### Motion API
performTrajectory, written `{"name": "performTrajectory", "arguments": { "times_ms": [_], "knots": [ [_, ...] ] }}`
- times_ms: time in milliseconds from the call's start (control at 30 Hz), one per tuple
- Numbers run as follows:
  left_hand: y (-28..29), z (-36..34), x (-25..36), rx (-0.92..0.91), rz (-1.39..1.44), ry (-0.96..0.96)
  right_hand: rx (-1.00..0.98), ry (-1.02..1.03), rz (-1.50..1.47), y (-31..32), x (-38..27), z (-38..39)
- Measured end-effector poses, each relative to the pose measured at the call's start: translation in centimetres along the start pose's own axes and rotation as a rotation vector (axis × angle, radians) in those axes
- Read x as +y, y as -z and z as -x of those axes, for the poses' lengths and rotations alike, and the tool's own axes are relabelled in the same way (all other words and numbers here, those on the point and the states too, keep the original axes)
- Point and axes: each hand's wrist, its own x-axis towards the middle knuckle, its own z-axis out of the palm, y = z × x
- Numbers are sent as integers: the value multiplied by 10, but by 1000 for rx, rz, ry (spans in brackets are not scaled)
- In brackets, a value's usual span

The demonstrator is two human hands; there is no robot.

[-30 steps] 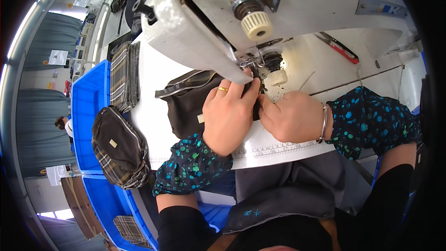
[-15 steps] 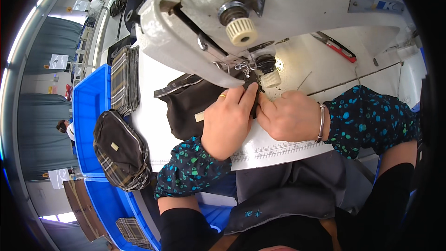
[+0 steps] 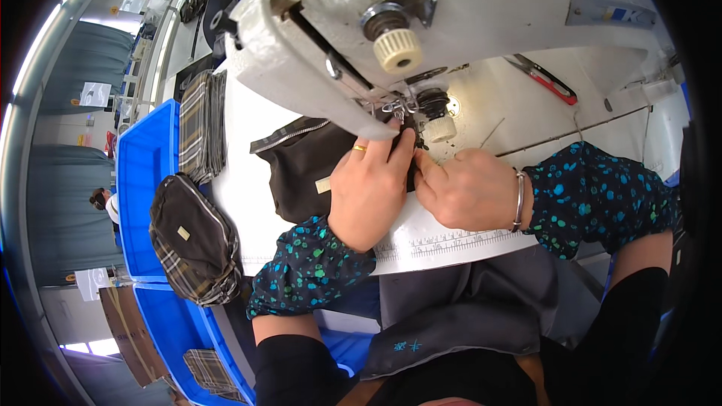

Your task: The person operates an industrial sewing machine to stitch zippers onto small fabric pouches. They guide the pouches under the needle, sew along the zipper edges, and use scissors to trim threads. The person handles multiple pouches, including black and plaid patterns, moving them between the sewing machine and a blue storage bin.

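Note:
A dark brown fabric pouch (image 3: pixel 293 173) with a zipper along its upper edge and a small pale label lies on the white sewing table. Its right end is at the presser foot (image 3: pixel 398 110) of a sewing machine (image 3: pixel 496 0). My left hand (image 3: pixel 367 192) rests on the pouch, fingers stretched toward the foot and slightly apart, pressing the cloth. On the right, my right hand (image 3: pixel 466 189) is closed, thumb and forefinger pinching the pouch's near right edge. My hands hide part of that edge, and the exact needle point is hard to make out.
Red-and-black thread snips (image 3: pixel 553 84) lie behind my right hand. Left of the table, a plaid-and-black pouch (image 3: pixel 194 237) and a stack of plaid pieces (image 3: pixel 201 128) sit by a blue bin (image 3: pixel 139 203). A ruler strip (image 3: pixel 451 240) runs along the table's front edge.
My left forefinger and middle finger have spread apart a little, one reaching nearer the presser foot. My right hand stays almost in place at the pouch's edge.

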Motion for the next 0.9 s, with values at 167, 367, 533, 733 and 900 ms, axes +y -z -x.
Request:
{"name": "performTrajectory", "arguments": {
  "times_ms": [167, 367, 533, 733, 900],
  "knots": [
    [9, -1, 9, -154, 49, 121, -23, 2, -18, 2, 1, 1],
    [5, 0, 7, -87, 39, 110, -27, 27, 9, 0, 3, 1],
    [4, -2, 7, -102, 31, 177, -45, 22, 17, 1, 5, 0],
    [1, -4, 0, -108, 10, 189, -84, 12, 13, -3, 9, -3],
    [-1, -5, -2, -92, 35, 180, -112, 13, 12, -1, 13, -3]
  ]
}}
